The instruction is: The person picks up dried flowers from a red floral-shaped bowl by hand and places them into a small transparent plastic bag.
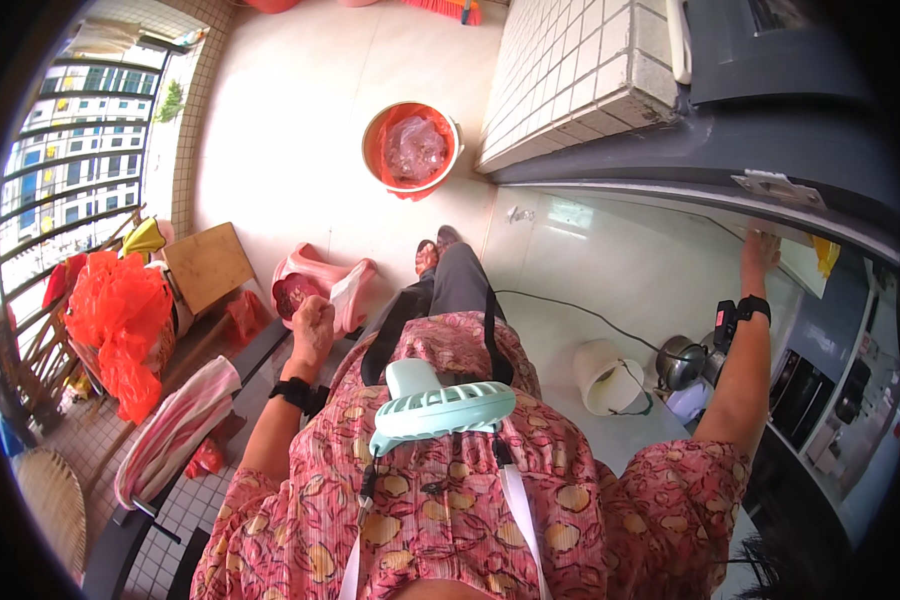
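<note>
At the left, my left hand [312, 328] is closed at the near rim of a dark red scalloped bowl [294, 291], whose small contents are too blurred to name. Just beyond it stands a pink plastic stool [313, 260] with a white cloth or paper [351, 286] on it. Far to the right, my right hand [760, 253] reaches out with extended fingers beside a pale panel inside the doorway. Whether it touches that panel is unclear. A light-green handheld fan [446, 409] hangs on a lanyard at my chest.
Ahead, a bucket [450, 126] holds a red liner and clear plastic. A sliding-door frame [682, 196] runs along the right. Beyond it are a white bucket [607, 379], a metal pot [679, 360] and a cable [570, 307]. Red bags [120, 322] and a wooden board [208, 266] crowd the left.
</note>
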Available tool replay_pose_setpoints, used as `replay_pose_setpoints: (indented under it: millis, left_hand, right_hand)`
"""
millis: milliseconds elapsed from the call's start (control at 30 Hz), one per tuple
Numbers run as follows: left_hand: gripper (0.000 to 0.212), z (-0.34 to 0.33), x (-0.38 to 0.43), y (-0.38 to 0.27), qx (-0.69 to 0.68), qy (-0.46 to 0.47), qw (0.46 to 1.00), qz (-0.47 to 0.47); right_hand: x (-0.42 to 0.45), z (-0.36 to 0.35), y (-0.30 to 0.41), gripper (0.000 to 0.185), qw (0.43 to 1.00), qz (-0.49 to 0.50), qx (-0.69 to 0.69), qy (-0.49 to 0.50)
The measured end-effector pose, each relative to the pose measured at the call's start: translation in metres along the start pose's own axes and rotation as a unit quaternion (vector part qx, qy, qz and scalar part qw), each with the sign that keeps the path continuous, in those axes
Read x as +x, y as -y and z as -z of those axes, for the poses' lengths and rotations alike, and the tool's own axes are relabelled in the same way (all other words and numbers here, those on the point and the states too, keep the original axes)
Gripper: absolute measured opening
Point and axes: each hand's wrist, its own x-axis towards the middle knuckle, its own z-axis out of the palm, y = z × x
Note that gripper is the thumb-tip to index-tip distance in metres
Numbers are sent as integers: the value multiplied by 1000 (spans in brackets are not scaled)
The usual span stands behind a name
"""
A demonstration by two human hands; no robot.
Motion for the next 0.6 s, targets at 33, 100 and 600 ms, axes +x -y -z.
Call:
replay_pose_setpoints:
  millis: [33,100,600]
  left_hand:
    - [8,0,1,1,-3,1,1000,-1]
    - [7,0,3,5,1,-1,1000,-5]
    - [5,-2,8,-3,7,9,1000,-13]
  right_hand:
    - [-1,-5,-2,56,1000,4,-27,4]
    - [3,-11,-5,56,999,5,47,-23]
    - [-9,32,19,56,988,-46,143,-31]
